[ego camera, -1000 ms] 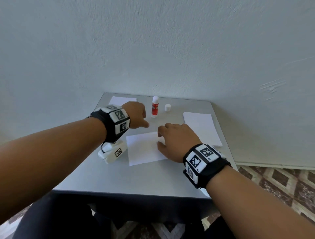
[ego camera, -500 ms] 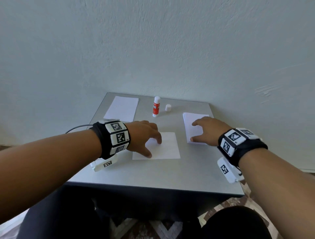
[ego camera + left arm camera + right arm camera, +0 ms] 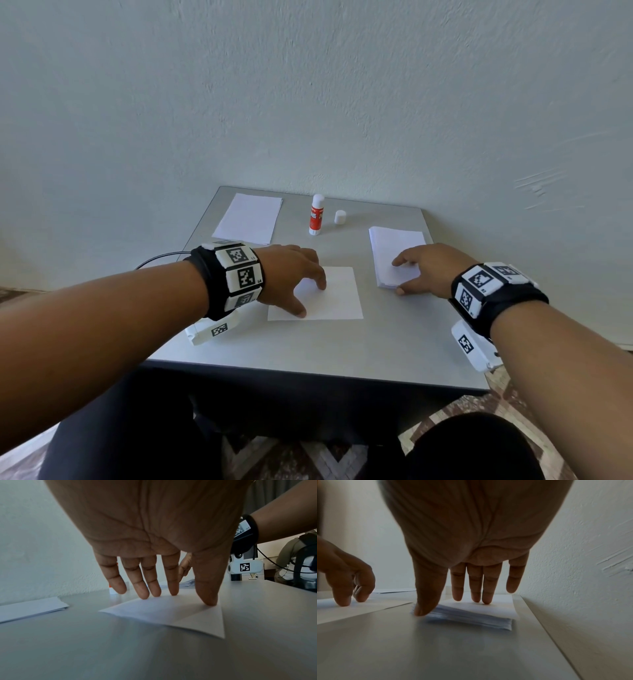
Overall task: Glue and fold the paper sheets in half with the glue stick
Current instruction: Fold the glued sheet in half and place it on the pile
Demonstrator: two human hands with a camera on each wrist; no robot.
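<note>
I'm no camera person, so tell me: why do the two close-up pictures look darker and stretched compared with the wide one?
Head view: even light, sharp glue stick. Left wrist view: the left hand bulges hugely, the lens stretching it. Right wrist view: the right hand is dim against the bright wall, the paper stack smeared.

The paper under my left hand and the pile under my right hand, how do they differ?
The paper under the left hand looks like one thin piece lying flat; the pile under the right hand is a thick stack of many sheets. The paper sits at the middle of the table; the pile lies toward its right edge. The paper's outline is wider, the pile's narrower. Both are white, and each has fingertips resting on it.
</note>
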